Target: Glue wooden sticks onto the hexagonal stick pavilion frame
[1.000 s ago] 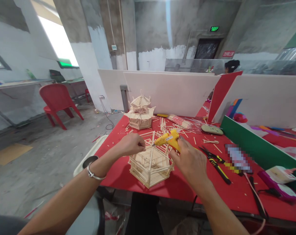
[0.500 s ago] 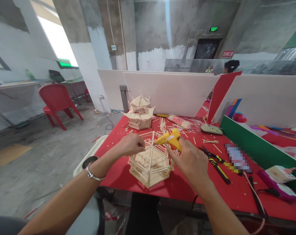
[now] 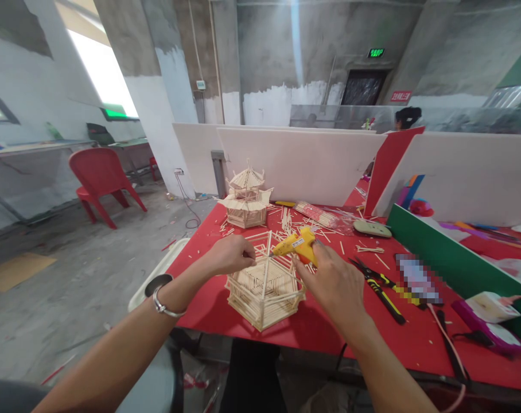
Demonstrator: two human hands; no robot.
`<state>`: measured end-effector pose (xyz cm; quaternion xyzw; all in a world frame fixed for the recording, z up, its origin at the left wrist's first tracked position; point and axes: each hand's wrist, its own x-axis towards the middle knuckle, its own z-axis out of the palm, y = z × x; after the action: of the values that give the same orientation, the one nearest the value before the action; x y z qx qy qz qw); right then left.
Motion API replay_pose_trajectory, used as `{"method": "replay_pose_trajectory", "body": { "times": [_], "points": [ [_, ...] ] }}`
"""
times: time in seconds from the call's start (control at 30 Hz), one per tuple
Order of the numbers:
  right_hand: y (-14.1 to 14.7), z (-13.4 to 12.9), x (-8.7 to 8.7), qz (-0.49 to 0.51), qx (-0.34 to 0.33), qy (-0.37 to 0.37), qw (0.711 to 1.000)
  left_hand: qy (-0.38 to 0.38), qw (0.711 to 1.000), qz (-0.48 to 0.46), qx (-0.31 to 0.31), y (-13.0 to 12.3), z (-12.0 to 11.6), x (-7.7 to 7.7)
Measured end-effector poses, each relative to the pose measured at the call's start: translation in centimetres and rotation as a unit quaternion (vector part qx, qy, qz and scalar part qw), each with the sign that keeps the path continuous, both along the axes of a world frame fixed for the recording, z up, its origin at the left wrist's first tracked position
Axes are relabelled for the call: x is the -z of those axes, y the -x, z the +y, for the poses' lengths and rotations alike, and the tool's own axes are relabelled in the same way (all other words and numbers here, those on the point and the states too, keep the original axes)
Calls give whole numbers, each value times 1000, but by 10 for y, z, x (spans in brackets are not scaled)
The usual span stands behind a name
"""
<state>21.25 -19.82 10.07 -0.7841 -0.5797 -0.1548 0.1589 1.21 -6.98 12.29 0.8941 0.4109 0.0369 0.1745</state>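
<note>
A six-sided frame of thin wooden sticks (image 3: 264, 295) stands on the red table in front of me. My right hand (image 3: 335, 281) is wrapped round a yellow hot glue gun (image 3: 301, 245), whose nozzle points left at the top of the frame, by the meeting point of its upper sticks. At the frame's upper left edge, my left hand (image 3: 232, 255) is closed with its fingertips pinched together. Whether a stick is between those fingers is too small to make out. Farther back is a stick pagoda (image 3: 247, 198) with two roof tiers.
Loose sticks (image 3: 286, 218) and a bag of sticks (image 3: 318, 213) lie behind the frame. To the right are black-and-yellow pliers (image 3: 385, 298), a power strip (image 3: 372, 228) and a purple device (image 3: 488, 330). A green board (image 3: 454, 267) edges the right side; white panels (image 3: 295, 163) stand behind.
The glue gun and my right hand have shifted very slightly left. My left hand and the stick frame look unmoved.
</note>
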Motion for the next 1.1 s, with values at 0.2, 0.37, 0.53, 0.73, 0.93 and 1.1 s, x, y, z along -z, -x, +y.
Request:
{"method": "replay_pose_trajectory", "body": {
  "times": [0.2,0.37,0.53,0.73,0.93,1.1],
  "points": [
    [0,1,1,3,-2,2,1000,-7,1000,-5,9,0,1,1],
    [-1,1,3,5,-5,-1,1000,-8,1000,-4,7,0,1,2],
    [-1,0,3,9,-7,-1,1000,-6,1000,-3,4,1,2,3],
    [-2,0,5,6,-10,-16,1000,-5,1000,-8,4,2,2,4],
    [-3,1,5,3,-10,-27,1000,-3,1000,-11,2,0,1,2],
    [-1,1,4,3,-9,-27,1000,-4,1000,-4,1,0,1,1]
  ]
}}
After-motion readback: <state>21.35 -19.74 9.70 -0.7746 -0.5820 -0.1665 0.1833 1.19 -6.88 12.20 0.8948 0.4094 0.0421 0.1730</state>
